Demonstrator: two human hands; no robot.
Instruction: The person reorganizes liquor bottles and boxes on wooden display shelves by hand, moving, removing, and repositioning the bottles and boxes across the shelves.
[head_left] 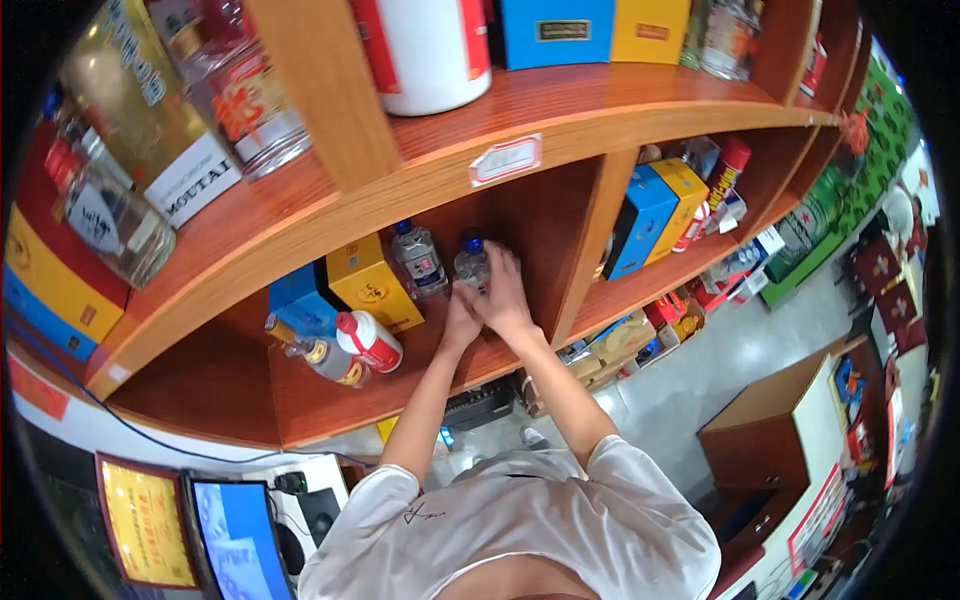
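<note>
Both my hands are at a clear glass bottle [471, 262] with a blue cap, standing upright in a shelf compartment. My right hand [506, 291] is closed around its right side, fingers reaching up beside the cap. My left hand [464, 318] is closed at its lower front, the fingertips partly hidden behind the right hand. Just left of it stands a similar clear bottle [419, 262] with a blue cap and dark label. Further left are a yellow-and-blue box [374, 283], a white bottle with a red cap [369, 342] and a clear bottle with a yellowish cap [318, 354].
A wooden divider [598, 240] rises to the right of the compartment. The upper shelf board [560, 115] runs above my hands, bearing bottles and boxes. Beyond the divider is another blue-and-yellow box [655, 215]. A monitor [240, 540] stands below left, and cartons [620, 345] lie under the shelf.
</note>
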